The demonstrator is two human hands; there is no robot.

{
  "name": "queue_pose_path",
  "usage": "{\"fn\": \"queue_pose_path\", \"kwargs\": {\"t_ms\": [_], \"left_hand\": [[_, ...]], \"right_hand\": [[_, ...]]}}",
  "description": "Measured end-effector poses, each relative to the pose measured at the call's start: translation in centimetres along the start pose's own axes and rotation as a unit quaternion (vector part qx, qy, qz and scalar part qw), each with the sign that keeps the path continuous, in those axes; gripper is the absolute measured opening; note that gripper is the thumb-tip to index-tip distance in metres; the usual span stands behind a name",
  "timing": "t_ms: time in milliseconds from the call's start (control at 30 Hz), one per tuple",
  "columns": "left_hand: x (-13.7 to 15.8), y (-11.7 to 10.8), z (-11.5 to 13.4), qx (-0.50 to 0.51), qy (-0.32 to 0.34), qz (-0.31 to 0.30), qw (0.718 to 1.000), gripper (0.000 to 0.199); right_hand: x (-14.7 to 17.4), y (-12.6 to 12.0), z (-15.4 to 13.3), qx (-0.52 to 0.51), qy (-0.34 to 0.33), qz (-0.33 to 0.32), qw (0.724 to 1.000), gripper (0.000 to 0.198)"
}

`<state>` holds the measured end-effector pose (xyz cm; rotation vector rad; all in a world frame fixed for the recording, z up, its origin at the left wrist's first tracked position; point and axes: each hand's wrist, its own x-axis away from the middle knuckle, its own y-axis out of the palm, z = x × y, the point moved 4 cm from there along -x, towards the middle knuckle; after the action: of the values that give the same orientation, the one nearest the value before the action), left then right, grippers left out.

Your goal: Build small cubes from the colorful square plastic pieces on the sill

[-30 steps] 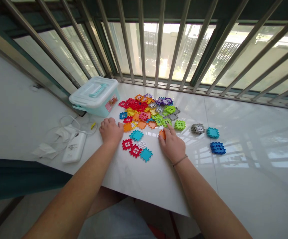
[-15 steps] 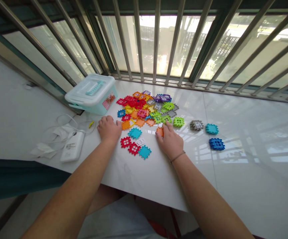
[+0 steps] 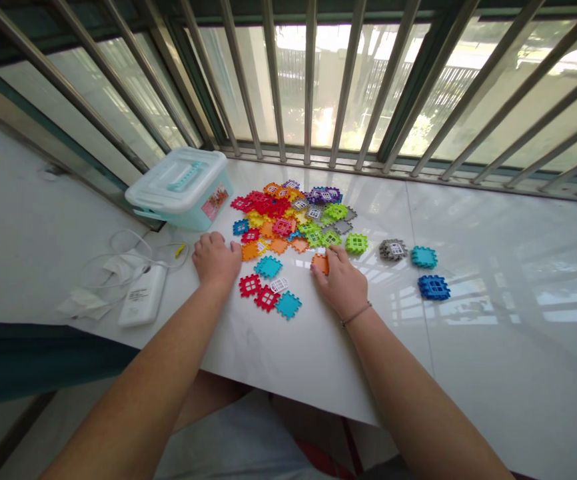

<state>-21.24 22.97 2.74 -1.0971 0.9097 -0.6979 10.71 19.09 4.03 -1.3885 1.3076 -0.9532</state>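
Observation:
My right hand [image 3: 341,280] grips an orange interlocking building tile [image 3: 320,264] between thumb and fingers, low over the white surface. My left hand [image 3: 216,259] rests at the left side of a mixed pile of tiles [image 3: 274,208], fingers loosely spread, its thumb close to another orange tile [image 3: 250,251]. Between my hands lie a turquoise tile [image 3: 268,267], two red window tiles [image 3: 267,298], a white window piece [image 3: 279,285] and a second turquoise tile [image 3: 288,305]. Right of the pile stands a lime green stack [image 3: 356,244].
Farther right are a grey stack [image 3: 393,250], a turquoise stack [image 3: 424,257] and a blue stack [image 3: 434,287]. A lidded box [image 3: 178,187] stands back left. A white power bank [image 3: 142,295] with cables lies left. Metal bars [image 3: 310,100] line the window behind.
The view has shifted slightly. Both hands stay nearly where they were, the right one still holding the orange tile.

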Motion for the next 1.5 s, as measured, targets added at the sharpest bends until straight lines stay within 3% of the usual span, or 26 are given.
{"fn": "queue_pose_path", "kwargs": {"t_ms": [733,1033,1500], "left_hand": [[0.12,-0.18,0.07,-0.02,0.005,0.008,1.0,0.032],[0.15,-0.38,0.2,-0.014,0.004,0.004,1.0,0.031],[0.12,-0.31,0.12,-0.017,0.004,0.006,1.0,0.033]], "right_hand": [[0.05,0.06,0.19,-0.03,-0.008,0.006,1.0,0.066],[0.1,-0.09,-0.08,-0.01,0.005,-0.004,1.0,0.057],[0.07,-0.02,-0.15,0.007,0.002,-0.02,1.0,0.065]]}}
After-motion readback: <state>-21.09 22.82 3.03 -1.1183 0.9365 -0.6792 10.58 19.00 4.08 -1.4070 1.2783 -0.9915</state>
